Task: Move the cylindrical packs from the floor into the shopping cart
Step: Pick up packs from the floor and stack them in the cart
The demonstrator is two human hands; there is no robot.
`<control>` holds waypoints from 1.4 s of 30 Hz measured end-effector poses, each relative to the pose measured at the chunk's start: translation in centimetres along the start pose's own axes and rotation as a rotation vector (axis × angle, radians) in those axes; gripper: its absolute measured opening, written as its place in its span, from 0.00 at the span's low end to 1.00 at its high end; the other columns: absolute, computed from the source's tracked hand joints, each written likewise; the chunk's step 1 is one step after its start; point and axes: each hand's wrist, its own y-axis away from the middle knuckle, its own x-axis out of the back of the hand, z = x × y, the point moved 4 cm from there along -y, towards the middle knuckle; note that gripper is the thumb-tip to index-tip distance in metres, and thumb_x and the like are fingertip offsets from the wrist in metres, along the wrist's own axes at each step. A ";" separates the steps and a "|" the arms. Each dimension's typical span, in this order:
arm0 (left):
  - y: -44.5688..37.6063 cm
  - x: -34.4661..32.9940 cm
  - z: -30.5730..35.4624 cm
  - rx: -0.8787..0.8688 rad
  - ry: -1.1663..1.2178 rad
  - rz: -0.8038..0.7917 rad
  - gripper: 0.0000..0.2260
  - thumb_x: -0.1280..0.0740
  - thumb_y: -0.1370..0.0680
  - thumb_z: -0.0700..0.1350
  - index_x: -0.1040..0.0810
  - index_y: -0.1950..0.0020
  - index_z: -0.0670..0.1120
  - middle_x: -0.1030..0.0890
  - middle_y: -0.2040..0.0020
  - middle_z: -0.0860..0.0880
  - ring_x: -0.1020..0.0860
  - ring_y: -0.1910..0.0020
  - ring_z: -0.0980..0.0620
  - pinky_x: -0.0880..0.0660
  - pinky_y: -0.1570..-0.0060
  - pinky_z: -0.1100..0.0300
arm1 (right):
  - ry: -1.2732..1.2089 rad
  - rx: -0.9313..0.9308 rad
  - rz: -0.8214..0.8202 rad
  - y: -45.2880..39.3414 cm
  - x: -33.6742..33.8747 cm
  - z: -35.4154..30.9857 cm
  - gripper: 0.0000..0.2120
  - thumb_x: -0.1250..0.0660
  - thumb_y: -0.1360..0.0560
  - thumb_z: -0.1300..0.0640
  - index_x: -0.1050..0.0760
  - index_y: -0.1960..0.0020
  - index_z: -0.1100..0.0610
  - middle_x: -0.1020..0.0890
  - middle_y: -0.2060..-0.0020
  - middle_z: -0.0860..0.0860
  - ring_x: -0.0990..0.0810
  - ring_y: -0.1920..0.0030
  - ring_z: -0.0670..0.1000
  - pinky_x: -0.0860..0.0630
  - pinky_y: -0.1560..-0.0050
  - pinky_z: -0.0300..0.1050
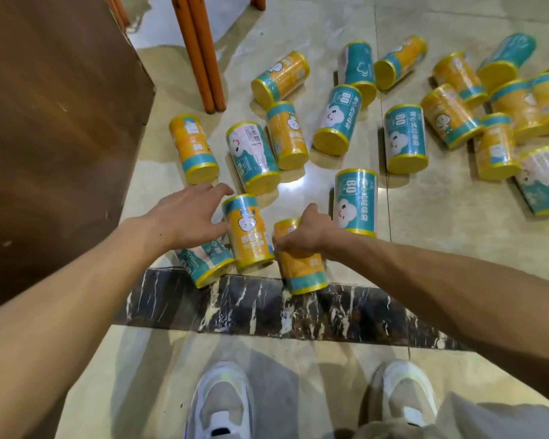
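Several cylindrical packs, orange or teal with yellow ends, lie scattered on the shiny tile floor. My right hand (301, 232) grips an orange pack (301, 267) at its upper end, fingers curled round it. My left hand (187, 213) is spread, fingers straight, its fingertips touching the side of another orange pack (249, 232). A teal pack (203, 264) lies partly under my left wrist. An upright-looking teal pack (355, 201) sits just right of my right hand. No shopping cart is in view.
A brown cabinet side (54, 122) fills the left. Orange legs (203, 58) stand at the top centre. A dark marble strip (251, 305) crosses the floor in front of my shoes (222, 403). More packs (457, 115) crowd the upper right.
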 end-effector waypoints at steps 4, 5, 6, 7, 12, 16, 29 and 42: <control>-0.6 -1.2 0.3 0.041 0.100 0.004 0.30 0.31 0.23 0.57 0.36 0.24 0.52 0.26 0.31 0.46 0.27 0.32 0.44 0.27 0.38 0.44 | -0.128 0.032 0.026 0.1 1.6 1.0 0.31 0.19 0.36 0.45 0.26 0.41 0.60 0.19 0.46 0.55 0.18 0.47 0.56 0.18 0.49 0.51; -0.7 -1.4 0.3 0.047 0.107 -0.003 0.30 0.31 0.23 0.57 0.36 0.24 0.52 0.26 0.31 0.46 0.27 0.33 0.44 0.26 0.38 0.44 | -0.202 0.034 0.034 0.0 2.2 1.2 0.29 0.18 0.37 0.45 0.24 0.45 0.59 0.17 0.49 0.55 0.16 0.50 0.56 0.17 0.48 0.53; -0.8 -1.5 0.4 0.053 0.101 -0.009 0.30 0.31 0.23 0.58 0.36 0.24 0.52 0.25 0.32 0.46 0.26 0.33 0.43 0.26 0.39 0.44 | -0.276 0.033 0.042 0.2 2.9 1.3 0.27 0.18 0.37 0.45 0.23 0.47 0.58 0.16 0.51 0.55 0.15 0.51 0.56 0.16 0.48 0.55; -0.8 -1.5 0.4 0.064 0.090 -0.010 0.30 0.31 0.23 0.58 0.36 0.24 0.52 0.25 0.32 0.46 0.26 0.34 0.43 0.26 0.40 0.44 | -0.344 0.034 0.054 0.3 3.6 1.3 0.26 0.18 0.36 0.46 0.22 0.47 0.58 0.15 0.52 0.56 0.15 0.52 0.56 0.16 0.49 0.54; -1.1 -1.7 1.1 0.226 0.166 0.024 0.31 0.35 0.22 0.63 0.36 0.26 0.47 0.24 0.33 0.40 0.24 0.37 0.37 0.25 0.43 0.45 | -0.618 0.153 0.143 1.9 6.9 1.3 0.31 0.19 0.32 0.50 0.31 0.37 0.55 0.17 0.50 0.52 0.16 0.51 0.53 0.17 0.58 0.48; -2.0 -2.9 3.5 0.428 0.422 0.049 0.38 0.33 0.24 0.66 0.39 0.26 0.42 0.29 0.30 0.36 0.28 0.32 0.35 0.28 0.41 0.48 | -0.704 0.209 0.206 2.7 8.4 1.9 0.33 0.19 0.31 0.52 0.33 0.34 0.56 0.19 0.47 0.53 0.16 0.51 0.51 0.20 0.60 0.44; -4.2 -6.5 6.7 0.654 0.566 0.122 0.42 0.21 0.32 0.54 0.39 0.28 0.39 0.31 0.31 0.38 0.31 0.31 0.36 0.29 0.38 0.47 | -0.699 0.158 0.235 1.3 9.3 4.2 0.28 0.18 0.33 0.47 0.24 0.41 0.57 0.15 0.53 0.54 0.14 0.55 0.52 0.17 0.58 0.46; 0.1 2.9 7.9 0.500 1.165 0.260 0.30 0.22 0.33 0.46 0.33 0.36 0.50 0.20 0.48 0.49 0.18 0.52 0.49 0.18 0.52 0.49 | -0.799 0.056 0.220 6.2 9.9 3.5 0.42 0.17 0.48 0.39 0.24 0.40 0.56 0.14 0.51 0.54 0.14 0.52 0.54 0.15 0.50 0.59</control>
